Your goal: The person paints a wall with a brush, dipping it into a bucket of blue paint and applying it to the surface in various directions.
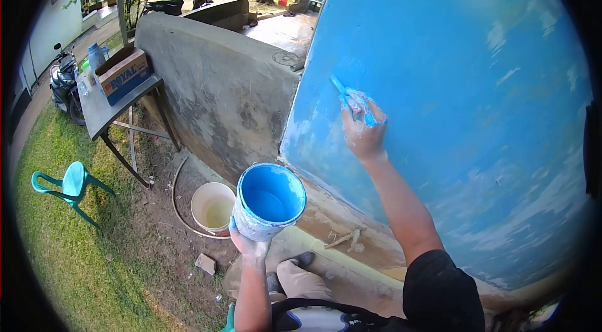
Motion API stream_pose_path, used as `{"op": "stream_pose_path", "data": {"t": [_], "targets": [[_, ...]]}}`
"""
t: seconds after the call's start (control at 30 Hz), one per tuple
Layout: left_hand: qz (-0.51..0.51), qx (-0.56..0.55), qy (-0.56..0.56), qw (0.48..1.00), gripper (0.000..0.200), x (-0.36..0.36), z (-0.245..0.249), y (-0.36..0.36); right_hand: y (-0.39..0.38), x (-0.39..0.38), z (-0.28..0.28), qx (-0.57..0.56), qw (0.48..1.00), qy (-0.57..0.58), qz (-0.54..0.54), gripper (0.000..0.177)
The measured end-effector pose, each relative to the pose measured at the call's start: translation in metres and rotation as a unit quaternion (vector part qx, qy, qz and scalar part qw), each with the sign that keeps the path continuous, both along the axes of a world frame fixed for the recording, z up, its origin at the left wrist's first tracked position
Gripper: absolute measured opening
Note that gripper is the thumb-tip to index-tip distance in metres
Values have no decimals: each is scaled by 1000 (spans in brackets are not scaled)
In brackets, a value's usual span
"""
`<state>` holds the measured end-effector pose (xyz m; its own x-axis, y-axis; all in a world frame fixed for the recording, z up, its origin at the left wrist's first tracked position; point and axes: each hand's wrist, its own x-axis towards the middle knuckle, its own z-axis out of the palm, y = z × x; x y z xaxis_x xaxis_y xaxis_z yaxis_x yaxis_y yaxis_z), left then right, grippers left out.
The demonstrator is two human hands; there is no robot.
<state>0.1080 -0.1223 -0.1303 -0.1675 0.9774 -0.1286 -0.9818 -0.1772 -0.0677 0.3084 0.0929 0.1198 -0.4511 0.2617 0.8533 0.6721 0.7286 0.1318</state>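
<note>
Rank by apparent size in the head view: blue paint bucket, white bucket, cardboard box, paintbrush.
1. blue paint bucket, though nearness to the camera enlarges it.
2. white bucket and cardboard box look alike; not ranked apart.
3. paintbrush, partly hidden in the right hand.

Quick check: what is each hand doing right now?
Left hand: closed under the paint bucket, holding it.
Right hand: closed on the paintbrush, at the blue wall.

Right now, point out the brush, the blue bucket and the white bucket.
brush (340, 88): head view, thin upper end.
blue bucket (252, 220): head view, outer wall.
white bucket (210, 196): head view, inner wall.
</note>
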Motion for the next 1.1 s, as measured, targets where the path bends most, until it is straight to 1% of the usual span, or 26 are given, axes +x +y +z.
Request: {"op": "stream_pose_path", "data": {"t": [0.07, 0.1, 0.17, 0.2, 0.23, 0.27, 0.3, 0.37, 0.4, 0.47, 0.5, 0.53, 0.57, 0.6, 0.67, 0.7, 0.77, 0.8, 0.87, 0.9, 0.97, 1.0, 1.07, 1.1], "targets": [[-2, 2, 18, 1000, 74, 0, -4, -1, -16, -9, 3, -59, 993, 93, 48, 21], [4, -8, 7, 1000, 74, -1, -5, -1, -16, -15, -12, -62, 993, 93, 48, 21], [13, -19, -6, 1000, 73, -1, -10, -4, -5, -20, -68, -249, 958, 120, 79, 20], [15, -17, 4, 1000, 73, -3, -15, -3, 10, -13, -101, -249, 958, 118, 82, 20], [17, -16, 15, 1000, 73, -4, -19, -3, 30, -4, -140, -214, 976, 14, 25, 20], [21, -16, 14, 1000, 73, -5, -21, -3, 42, 3, -158, -176, 980, -89, -31, 20], [23, -13, 4, 1000, 73, -6, -24, -2, 47, 6, -148, -175, 980, -90, -28, 20], [25, -11, -6, 1000, 73, -5, -24, 0, 49, 13, -105, -213, 971, -98, -37, 20], [25, -14, -4, 1000, 73, -4, -22, 0, 40, 11, -84, -215, 971, -98, -37, 20], [24, -19, 1, 1000, 74, -4, -15, 3, 17, 6, -43, -158, 986, 52, 3, 18], [26, -18, 16, 999, 71, -4, -8, 5, 9, 3, -35, -160, 986, 53, 2, 18], [27, -17, 30, 999, 68, -5, -4, 8, 2, -2, -31, -77, 995, 60, 17, 18], [21, -4, 24, 999, 70, -6, -2, 9, -4, -7, -31, 6, 997, 65, 32, 18], [20, -5, 24, 999, 70, -7, -2, 10, -7, -12, -46, 5, 997, 65, 31, 18], [16, 16, 25, 999, 71, -9, -2, 10, -5, -16, -95, -192, 976, 84, 53, 18], [15, 15, 25, 999, 71, -9, -2, 10, 4, -11, -114, -193, 976, 84, 51, 18], [15, 6, 38, 999, 72, -9, 0, 9, 16, 0, -143, -202, 977, -63, 2, 19], [10, 7, 41, 999, 72, -10, -1, 8, 17, 4, -135, -202, 978, -60, -2, 19], [12, -4, 25, 1000, 72, -9, -4, 7, 23, 12, -90, -108, 994, 2, 2, 20], [10, -2, 25, 1000, 72, -8, -5, 7, 19, 15, -64, -106, 994, 2, 0, 20], [6, 1, 25, 1000, 71, -5, -9, 5, 0, 18, -13, -23, 994, 104, 32, 16], [4, 2, 24, 1000, 71, -3, -13, 6, -10, 19, -2, -22, 994, 103, 30, 16], [4, -1, 5, 1000, 71, -2, -21, 8, -30, 22, 5, 106, 994, 17, -37, 18], [2, 0, 4, 1000, 71, -2, -21, 8, -36, 21, -9, 107, 993, 16, -39, 18]]}}
